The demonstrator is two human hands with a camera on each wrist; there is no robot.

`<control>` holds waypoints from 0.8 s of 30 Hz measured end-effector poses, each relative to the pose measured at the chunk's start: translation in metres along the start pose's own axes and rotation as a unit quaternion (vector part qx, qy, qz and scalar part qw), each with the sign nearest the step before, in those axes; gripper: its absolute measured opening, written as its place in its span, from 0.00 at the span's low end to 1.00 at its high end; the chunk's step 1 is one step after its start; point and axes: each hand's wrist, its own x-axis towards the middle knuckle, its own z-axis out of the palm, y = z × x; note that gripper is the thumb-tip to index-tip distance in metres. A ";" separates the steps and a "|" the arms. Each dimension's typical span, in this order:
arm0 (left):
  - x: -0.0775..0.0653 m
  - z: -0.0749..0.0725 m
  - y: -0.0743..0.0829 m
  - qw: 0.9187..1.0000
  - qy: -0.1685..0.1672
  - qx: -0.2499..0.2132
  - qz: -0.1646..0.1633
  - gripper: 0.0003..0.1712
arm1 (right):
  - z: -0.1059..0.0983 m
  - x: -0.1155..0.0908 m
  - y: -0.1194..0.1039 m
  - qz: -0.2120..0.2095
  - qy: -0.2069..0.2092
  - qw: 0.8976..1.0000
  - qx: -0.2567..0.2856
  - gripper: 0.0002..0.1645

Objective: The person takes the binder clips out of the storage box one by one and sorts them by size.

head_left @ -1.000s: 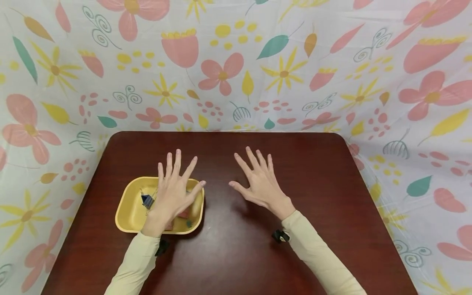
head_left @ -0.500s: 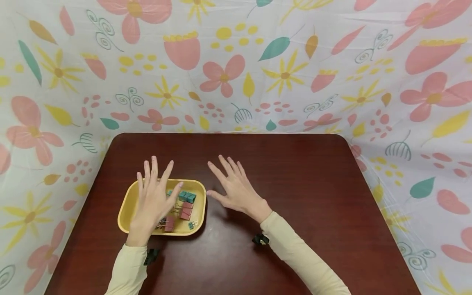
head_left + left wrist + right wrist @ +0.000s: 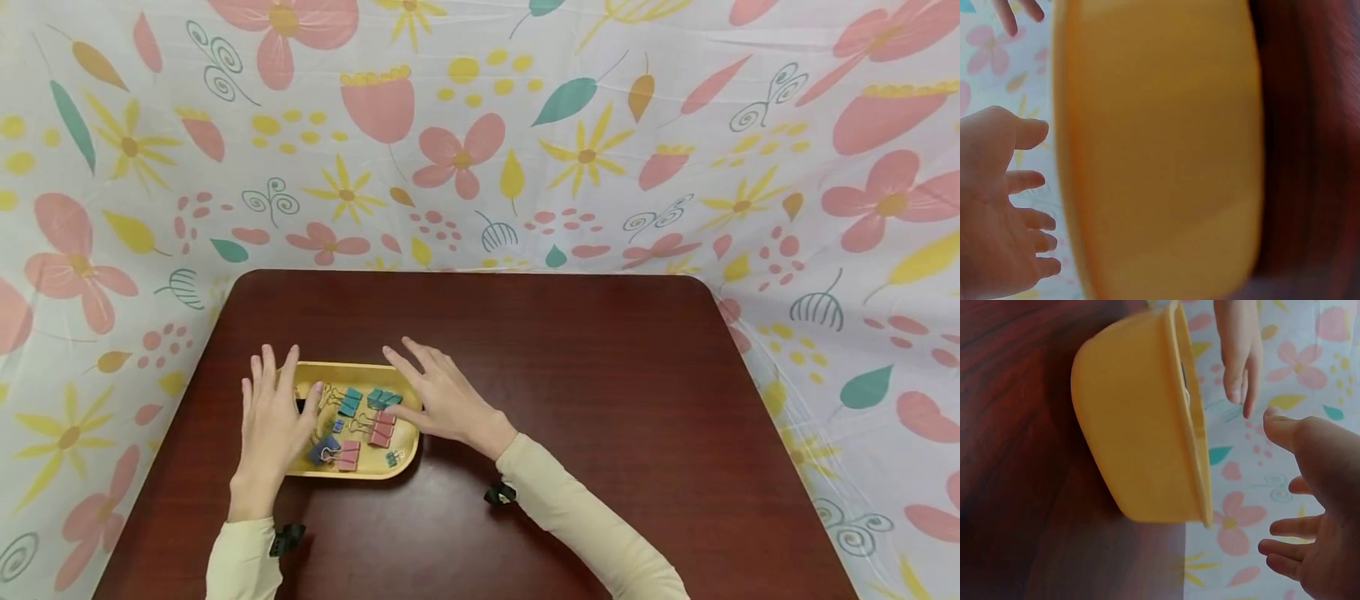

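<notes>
A yellow plastic basin (image 3: pixel 360 477) stands on the table with several binder clips inside. Teal clips (image 3: pixel 349 403) lie toward the back, pink clips (image 3: pixel 382 430) toward the front and right. A dark blue clip (image 3: pixel 324 450) sits beside a pink one, and a tiny teal clip (image 3: pixel 392 458) near the front right corner. Over the basin's left end hovers my left hand (image 3: pixel 266 429), fingers spread, hiding that end. My right hand (image 3: pixel 450 400) is at the right rim, fingers loosely extended. In the right wrist view, that hand (image 3: pixel 1329 500) appears apart from the basin wall (image 3: pixel 1135 425).
The dark reddish-brown table (image 3: pixel 585 375) extends to the right of the basin. A flower-printed cloth (image 3: pixel 480 133) hangs behind the table and along both sides. Small black devices (image 3: pixel 287 540) are on both wrists.
Both hands have moved left and come lower, one to each end of the basin. The clips, partly covered before by the left hand, now show more fully.
</notes>
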 end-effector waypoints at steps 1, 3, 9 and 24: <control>-0.001 0.000 -0.004 1.000 0.003 -0.001 -0.006 0.39 | 0.002 0.001 -0.002 -0.002 -0.005 1.000 0.001 0.52; -0.004 0.000 -0.011 1.000 0.008 -0.003 -0.018 0.39 | 0.005 0.003 -0.005 -0.006 -0.015 1.000 0.002 0.51; -0.010 0.004 -0.028 0.998 0.012 -0.008 -0.057 0.41 | 0.018 0.007 -0.011 -0.020 -0.021 0.999 0.024 0.49; -0.015 0.009 -0.044 0.982 0.093 -0.077 -0.144 0.28 | 0.039 0.018 -0.022 -0.013 -0.020 0.998 0.059 0.36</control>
